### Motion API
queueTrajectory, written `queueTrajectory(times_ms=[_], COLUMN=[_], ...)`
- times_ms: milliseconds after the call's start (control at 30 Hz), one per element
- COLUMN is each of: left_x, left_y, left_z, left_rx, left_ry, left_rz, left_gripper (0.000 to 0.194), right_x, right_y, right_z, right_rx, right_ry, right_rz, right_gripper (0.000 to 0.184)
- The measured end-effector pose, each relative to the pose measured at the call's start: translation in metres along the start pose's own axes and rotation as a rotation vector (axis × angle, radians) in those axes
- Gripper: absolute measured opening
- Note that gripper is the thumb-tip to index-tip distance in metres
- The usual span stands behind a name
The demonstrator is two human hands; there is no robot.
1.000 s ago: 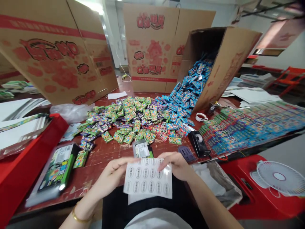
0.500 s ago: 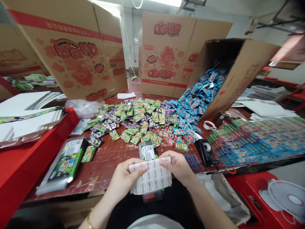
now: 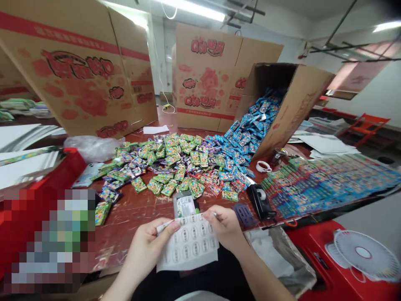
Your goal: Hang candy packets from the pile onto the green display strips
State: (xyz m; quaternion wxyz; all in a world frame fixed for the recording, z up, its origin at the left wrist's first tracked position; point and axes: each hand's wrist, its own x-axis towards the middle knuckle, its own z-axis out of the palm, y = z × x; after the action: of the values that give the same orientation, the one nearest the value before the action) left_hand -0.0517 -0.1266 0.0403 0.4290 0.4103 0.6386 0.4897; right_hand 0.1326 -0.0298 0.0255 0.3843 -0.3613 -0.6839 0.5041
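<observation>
Both hands hold a white sheet of round printed stickers by its upper edge, above my lap. My left hand pinches the upper left corner with the thumb on top. At the upper right, my right hand grips the edge, which looks rolled or folded back there. Just behind the sheet lies a packet with a white label, partly covered by it. Beyond that spreads a heap of small green packets mixed with purple and red ones. Blue packets spill from a tipped carton.
A black tape dispenser and a purple plastic piece sit right of my hands. Packets in rows cover the right side. A white fan rests on a red stool. Large cartons stand behind. The lower left is pixelated.
The sheet has opened out and hangs lower, with its upper edge now curled at the hands. My view has shifted, so the table's things appear further left.
</observation>
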Motion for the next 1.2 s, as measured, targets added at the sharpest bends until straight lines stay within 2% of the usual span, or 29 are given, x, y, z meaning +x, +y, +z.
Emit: queueTrajectory(times_ms=[200, 333, 467, 600, 667, 767, 933, 1033, 1200], left_x=[-0.003, -0.002, -0.001, 0.000, 0.001, 0.004, 0.008, 0.008, 0.008], left_y=[0.004, 0.001, -0.003, 0.001, 0.002, 0.003, 0.004, 0.005, 0.002], left_z=[-0.002, -0.003, 0.001, 0.006, 0.007, 0.007, 0.007, 0.009, 0.013], left_rx=[-0.198, -0.232, -0.111, -0.006, -0.013, -0.113, -0.176, -0.059, 0.250], left_ry=[-0.086, -0.001, 0.077, 0.179, 0.166, 0.074, 0.014, 0.050, 0.142], left_rz=[-0.093, -0.059, 0.053, 0.158, 0.159, 0.104, 0.060, 0.118, 0.292], left_gripper=[0.046, 0.045, 0.047, 0.052, 0.048, 0.038, 0.036, 0.034, 0.036], right_x=[0.004, 0.003, 0.002, 0.003, 0.004, 0.005, 0.005, 0.004, 0.002], right_y=[0.005, 0.004, 0.004, 0.007, 0.009, 0.014, 0.020, 0.021, 0.020], right_z=[-0.003, -0.006, -0.009, -0.011, -0.012, -0.013, -0.017, -0.020, -0.026], right_rx=[0.119, 0.091, -0.008, -0.006, 0.009, 0.017, 0.004, 0.003, -0.038], right_ry=[-0.047, -0.038, -0.010, -0.001, -0.001, 0.002, 0.032, 0.031, 0.061], right_rz=[0.054, 0.032, -0.057, -0.067, -0.053, -0.024, -0.028, -0.024, -0.034], right_gripper=[0.024, 0.024, 0.023, 0.026, 0.027, 0.025, 0.023, 0.024, 0.027])
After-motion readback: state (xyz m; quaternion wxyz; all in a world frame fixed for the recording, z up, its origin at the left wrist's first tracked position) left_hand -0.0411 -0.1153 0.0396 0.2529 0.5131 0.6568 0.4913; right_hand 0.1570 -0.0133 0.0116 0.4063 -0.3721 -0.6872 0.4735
